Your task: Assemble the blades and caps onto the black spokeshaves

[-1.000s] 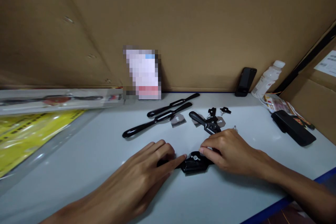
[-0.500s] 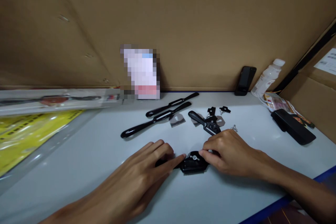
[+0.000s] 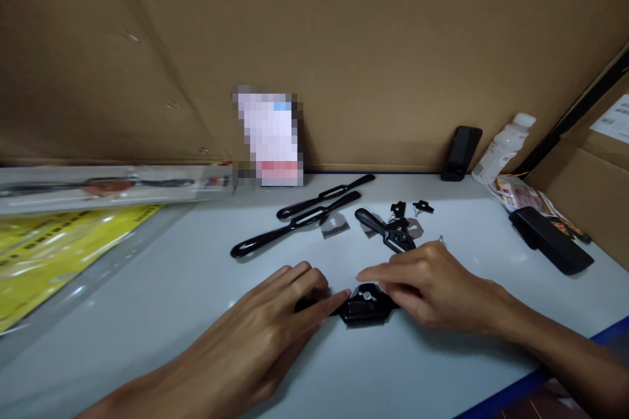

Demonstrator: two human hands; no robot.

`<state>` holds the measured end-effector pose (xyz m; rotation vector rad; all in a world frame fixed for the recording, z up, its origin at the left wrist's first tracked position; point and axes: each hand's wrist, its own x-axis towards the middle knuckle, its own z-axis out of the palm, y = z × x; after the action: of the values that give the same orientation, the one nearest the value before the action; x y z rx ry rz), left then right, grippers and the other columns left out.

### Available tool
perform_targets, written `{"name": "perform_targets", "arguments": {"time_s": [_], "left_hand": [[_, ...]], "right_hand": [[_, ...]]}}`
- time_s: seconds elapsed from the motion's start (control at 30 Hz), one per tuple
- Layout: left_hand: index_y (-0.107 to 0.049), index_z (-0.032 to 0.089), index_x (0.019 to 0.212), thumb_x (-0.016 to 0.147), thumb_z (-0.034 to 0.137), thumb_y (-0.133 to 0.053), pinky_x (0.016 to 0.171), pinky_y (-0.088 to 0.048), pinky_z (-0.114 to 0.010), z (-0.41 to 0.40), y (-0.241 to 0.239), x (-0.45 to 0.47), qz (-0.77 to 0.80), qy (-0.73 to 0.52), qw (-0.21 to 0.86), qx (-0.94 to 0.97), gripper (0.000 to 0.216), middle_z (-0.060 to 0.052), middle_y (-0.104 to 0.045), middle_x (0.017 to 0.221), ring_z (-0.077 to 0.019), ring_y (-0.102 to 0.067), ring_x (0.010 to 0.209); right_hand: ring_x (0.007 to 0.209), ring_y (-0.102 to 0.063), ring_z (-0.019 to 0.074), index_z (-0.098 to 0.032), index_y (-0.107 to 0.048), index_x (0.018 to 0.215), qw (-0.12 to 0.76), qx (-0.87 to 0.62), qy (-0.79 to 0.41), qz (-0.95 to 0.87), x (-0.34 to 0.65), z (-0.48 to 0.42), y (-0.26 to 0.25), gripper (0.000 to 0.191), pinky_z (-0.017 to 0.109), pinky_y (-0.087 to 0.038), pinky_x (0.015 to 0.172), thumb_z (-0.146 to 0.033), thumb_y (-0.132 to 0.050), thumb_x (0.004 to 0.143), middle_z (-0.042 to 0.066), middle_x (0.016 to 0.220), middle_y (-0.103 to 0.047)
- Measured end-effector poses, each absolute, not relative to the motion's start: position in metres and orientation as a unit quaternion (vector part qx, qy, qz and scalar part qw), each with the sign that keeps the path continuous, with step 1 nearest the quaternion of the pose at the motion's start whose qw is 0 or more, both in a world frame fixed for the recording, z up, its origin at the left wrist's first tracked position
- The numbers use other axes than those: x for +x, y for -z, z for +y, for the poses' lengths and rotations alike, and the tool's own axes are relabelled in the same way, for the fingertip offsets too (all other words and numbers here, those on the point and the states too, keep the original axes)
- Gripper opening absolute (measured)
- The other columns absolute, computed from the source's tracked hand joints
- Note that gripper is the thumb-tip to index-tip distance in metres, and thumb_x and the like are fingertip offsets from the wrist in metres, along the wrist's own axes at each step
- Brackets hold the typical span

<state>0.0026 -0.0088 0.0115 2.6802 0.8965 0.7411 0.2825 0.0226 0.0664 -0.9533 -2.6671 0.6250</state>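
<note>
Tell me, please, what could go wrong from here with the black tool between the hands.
The metal strip along the near edge of the black tool may be sharp and could nick the left hand or right hand in a slip. The small silvery screw, partly hidden behind the right hand, might get knocked away.

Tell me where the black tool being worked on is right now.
The black tool is in the head view's lower half, just right of centre, between the left hand and the right hand.

Tool (image 3: 367, 314) black, wing screw (image 3: 367, 296) silver; tabletop (image 3: 393, 373) pale grey-blue, table edge (image 3: 515, 393) blue; sheet (image 3: 63, 258) yellow, black-printed.
</note>
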Motion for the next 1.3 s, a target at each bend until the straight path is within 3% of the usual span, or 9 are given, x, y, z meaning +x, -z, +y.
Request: {"name": "perform_targets", "arguments": {"time_s": [0.1, 0.27, 0.47, 0.57, 0.83, 1.07, 1.3], "left_hand": [[-0.063, 0.029, 0.151, 0.102, 0.002, -0.042, 0.074, -0.053, -0.034, -0.0087, -0.0115, 0.0025, 0.3, -0.244, 0.108, 0.916, 0.06, -0.007, -0.068, 0.105, -0.0232, -0.062, 0.088], [-0.059, 0.029, 0.155, 0.1, 0.001, -0.043, 0.076, -0.053, -0.035, -0.008, -0.0111, 0.0023, 0.293, -0.247, 0.105, 0.918, 0.063, -0.007, -0.067, 0.106, -0.0236, -0.062, 0.089], [-0.062, 0.025, 0.151, 0.096, -0.001, -0.045, 0.073, -0.053, -0.034, -0.0074, -0.0151, 0.0035, 0.284, -0.247, 0.086, 0.923, 0.063, -0.007, -0.067, 0.103, -0.023, -0.062, 0.085], [-0.061, 0.024, 0.152, 0.096, -0.001, -0.045, 0.073, -0.054, -0.034, -0.0074, -0.0161, 0.0022, 0.285, -0.237, 0.085, 0.925, 0.063, -0.007, -0.067, 0.104, -0.023, -0.062, 0.086], [-0.061, 0.027, 0.153, 0.098, -0.001, -0.046, 0.073, -0.053, -0.034, -0.0066, -0.0138, 0.0029, 0.283, -0.251, 0.094, 0.921, 0.064, -0.007, -0.068, 0.104, -0.0235, -0.062, 0.086], [-0.059, 0.026, 0.154, 0.096, -0.001, -0.045, 0.075, -0.053, -0.036, -0.0082, -0.0087, 0.0031, 0.285, -0.253, 0.091, 0.92, 0.065, -0.007, -0.067, 0.106, -0.0242, -0.061, 0.089], [-0.061, 0.023, 0.15, 0.097, -0.001, -0.043, 0.073, -0.053, -0.035, -0.007, -0.0144, 0.0033, 0.277, -0.252, 0.089, 0.923, 0.061, -0.007, -0.066, 0.103, -0.0235, -0.061, 0.087]], "right_hand": [[0.066, -0.055, 0.0155, -0.027, -0.077, 0.136, 0.096, -0.257, -0.217, -0.937, 0.2852, 0.023, -0.0672, 0.053, 0.029, -0.032, 0.061, -0.006, -0.054, 0.093, 0.002, 0.086, -0.076], [0.066, -0.056, 0.0161, -0.022, -0.078, 0.132, 0.061, -0.273, -0.175, -0.944, 0.2833, 0.0231, -0.0677, 0.049, 0.031, -0.03, 0.06, -0.006, -0.052, 0.093, 0.005, 0.089, -0.078], [0.065, -0.058, 0.0152, -0.014, -0.078, 0.098, 0.058, -0.294, -0.156, -0.941, 0.2809, 0.0223, -0.0678, 0.025, 0.032, -0.033, 0.062, -0.009, -0.054, 0.095, 0.006, 0.084, -0.077], [0.065, -0.06, 0.0145, -0.015, -0.078, 0.094, 0.075, -0.283, -0.167, -0.941, 0.2811, 0.0211, -0.0674, 0.023, 0.03, -0.035, 0.062, -0.009, -0.055, 0.094, 0.006, 0.082, -0.077], [0.065, -0.059, 0.0152, -0.018, -0.08, 0.119, 0.089, -0.257, -0.17, -0.947, 0.2816, 0.0194, -0.0648, 0.036, 0.03, -0.032, 0.061, -0.011, -0.051, 0.098, 0.005, 0.085, -0.078], [0.063, -0.053, 0.0142, -0.015, -0.076, 0.09, 0.067, -0.29, -0.148, -0.943, 0.2809, 0.0208, -0.0647, 0.023, 0.032, -0.03, 0.062, -0.012, -0.053, 0.092, 0.005, 0.078, -0.074], [0.063, -0.054, 0.0148, -0.019, -0.08, 0.114, 0.083, -0.257, -0.158, -0.95, 0.2797, 0.0176, -0.0644, 0.034, 0.031, -0.028, 0.059, -0.013, -0.053, 0.095, 0.003, 0.08, -0.075]]}}
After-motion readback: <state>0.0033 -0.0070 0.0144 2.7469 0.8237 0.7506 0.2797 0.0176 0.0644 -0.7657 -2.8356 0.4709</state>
